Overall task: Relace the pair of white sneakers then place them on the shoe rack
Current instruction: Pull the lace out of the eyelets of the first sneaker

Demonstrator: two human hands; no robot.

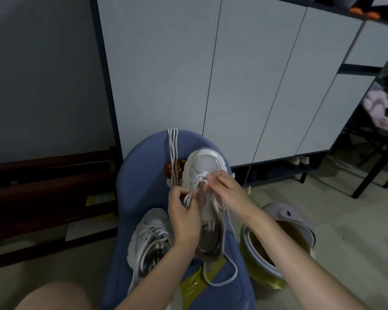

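Pinching lace ends [189, 199] in left hand [184, 217] and right hand [225, 189], both grips closed on lace, steadying sneaker [205, 193] mid blue seat [143, 166] for threading; laced sneaker [149, 240] parked near seat's left edge; spare lace [173, 148] toward far edge.

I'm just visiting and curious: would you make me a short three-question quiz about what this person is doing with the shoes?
1. True or false: the left hand and the right hand both pinch the lace of the sneaker being laced.
2. Where does the second sneaker lie?
A. On the blue seat, left of the one being laced
B. Inside the yellow bucket
C. On the floor by the cabinet
3. Fill in: the spare laces hang over the far edge of the blue ____.

Key: 1 true; 2 A; 3 seat.
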